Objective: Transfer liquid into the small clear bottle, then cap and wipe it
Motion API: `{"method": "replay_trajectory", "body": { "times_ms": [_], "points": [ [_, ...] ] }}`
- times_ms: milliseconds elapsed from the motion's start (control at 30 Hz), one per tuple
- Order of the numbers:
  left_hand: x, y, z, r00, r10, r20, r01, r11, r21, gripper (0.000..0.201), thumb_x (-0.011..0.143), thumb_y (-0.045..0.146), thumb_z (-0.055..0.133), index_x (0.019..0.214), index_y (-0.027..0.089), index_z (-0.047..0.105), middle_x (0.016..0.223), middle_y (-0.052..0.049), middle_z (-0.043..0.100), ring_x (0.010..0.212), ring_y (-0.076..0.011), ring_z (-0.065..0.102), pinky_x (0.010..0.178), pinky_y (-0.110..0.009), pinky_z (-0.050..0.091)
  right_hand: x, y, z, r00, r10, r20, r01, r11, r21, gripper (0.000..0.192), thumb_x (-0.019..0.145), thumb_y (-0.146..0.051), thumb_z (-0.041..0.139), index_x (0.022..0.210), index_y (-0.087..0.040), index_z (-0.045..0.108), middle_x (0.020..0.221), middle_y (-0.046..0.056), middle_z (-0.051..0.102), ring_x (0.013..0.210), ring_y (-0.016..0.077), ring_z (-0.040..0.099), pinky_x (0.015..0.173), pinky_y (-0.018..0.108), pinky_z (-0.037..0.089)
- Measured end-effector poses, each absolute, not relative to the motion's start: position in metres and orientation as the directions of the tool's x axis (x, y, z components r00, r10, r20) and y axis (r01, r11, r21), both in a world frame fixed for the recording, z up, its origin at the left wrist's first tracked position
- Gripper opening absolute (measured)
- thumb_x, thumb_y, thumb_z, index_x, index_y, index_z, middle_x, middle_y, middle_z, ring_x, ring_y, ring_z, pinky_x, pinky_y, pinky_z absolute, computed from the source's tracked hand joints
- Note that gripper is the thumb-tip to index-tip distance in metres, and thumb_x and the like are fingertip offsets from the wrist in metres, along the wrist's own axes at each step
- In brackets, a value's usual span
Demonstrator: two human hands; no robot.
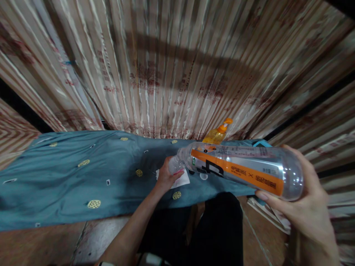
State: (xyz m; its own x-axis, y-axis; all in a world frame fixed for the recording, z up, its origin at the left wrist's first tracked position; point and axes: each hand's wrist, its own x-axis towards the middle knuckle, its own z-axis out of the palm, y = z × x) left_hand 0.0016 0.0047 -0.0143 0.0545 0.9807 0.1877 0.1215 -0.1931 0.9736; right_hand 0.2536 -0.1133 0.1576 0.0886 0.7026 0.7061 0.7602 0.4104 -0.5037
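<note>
While right hand (302, 207) tilts bottle (238, 168) (orange label, print unreadable), left hand (166, 177) grips neck.

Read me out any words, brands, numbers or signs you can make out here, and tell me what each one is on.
"X": a single cross on the orange band of the clear bottle, between two runs of characters too blurred to read.
Large black mark on the bottle's silver label: only partly shown, unreadable.
Small print along the bottle's upper side: too small to read.
Pump bottle: no legible text.
Curtain: reddish printed marks, blurred, unreadable.

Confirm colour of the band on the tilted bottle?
Orange, on the clear bottle; head view.
</note>
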Motion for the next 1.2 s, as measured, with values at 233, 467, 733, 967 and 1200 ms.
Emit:
{"method": "replay_trajectory", "body": {
  "times_ms": [233, 467, 733, 967, 1200],
  "points": [
    [0.002, 0.005, -0.016, 0.044, 0.98, 0.195, 0.111, -0.199, 0.974, 0.054, 0.063, 0.026, 0.079, 0.11, 0.02, 0.054, 0.101, -0.002, 0.068, 0.093, -0.0227, 0.066, 0.086, -0.037, 0.053, 0.254, -0.113, 0.156, 0.093, 0.704, 0.704, 0.756, 0.411, -0.51, 0.093, 0.059, -0.048, 0.088, 0.142, -0.034, 0.049, 0.131, 0.0, 0.059, 0.11, 0.0141, 0.061, 0.09, 0.018, 0.05],
    [0.002, 0.005, -0.017, 0.043, 0.981, 0.19, 0.108, -0.194, 0.975, 0.054, 0.063, 0.026, 0.079, 0.11, 0.02, 0.054, 0.102, -0.002, 0.068, 0.093, -0.0225, 0.066, 0.086, -0.038, 0.052, 0.254, -0.115, 0.157, 0.081, 0.695, 0.714, 0.773, 0.409, -0.485, 0.093, 0.061, -0.049, 0.087, 0.143, -0.033, 0.048, 0.132, 0.003, 0.058, 0.112, 0.0175, 0.06, 0.091, 0.024, 0.052],
    [0.002, 0.005, -0.014, 0.046, 0.981, 0.189, 0.095, -0.192, 0.977, 0.053, 0.063, 0.025, 0.078, 0.11, 0.019, 0.053, 0.101, -0.003, 0.068, 0.093, -0.0223, 0.066, 0.086, -0.037, 0.052, 0.253, -0.113, 0.158, 0.066, 0.697, 0.714, 0.772, 0.417, -0.479, 0.09, 0.061, -0.05, 0.086, 0.142, -0.037, 0.049, 0.133, -0.003, 0.058, 0.112, 0.0116, 0.06, 0.092, 0.014, 0.048],
    [0.002, 0.005, -0.015, 0.052, 0.981, 0.187, 0.118, -0.192, 0.974, 0.052, 0.063, 0.025, 0.078, 0.109, 0.02, 0.054, 0.1, -0.002, 0.067, 0.092, -0.0222, 0.065, 0.085, -0.036, 0.052, 0.255, -0.114, 0.153, 0.114, 0.696, 0.709, 0.76, 0.399, -0.513, 0.092, 0.058, -0.048, 0.088, 0.141, -0.037, 0.05, 0.134, -0.002, 0.058, 0.116, 0.0155, 0.059, 0.095, 0.021, 0.049],
    [0.001, 0.004, -0.012, 0.071, 0.976, 0.206, 0.135, -0.214, 0.967, 0.053, 0.066, 0.028, 0.078, 0.111, 0.02, 0.053, 0.103, -0.003, 0.068, 0.095, -0.0232, 0.065, 0.087, -0.038, 0.052, 0.265, -0.119, 0.118, 0.342, 0.739, 0.58, 0.594, 0.308, -0.743, 0.099, 0.056, -0.041, 0.089, 0.144, -0.024, 0.047, 0.144, 0.012, 0.049, 0.133, 0.0377, 0.045, 0.113, 0.063, 0.028]
  ]
}}
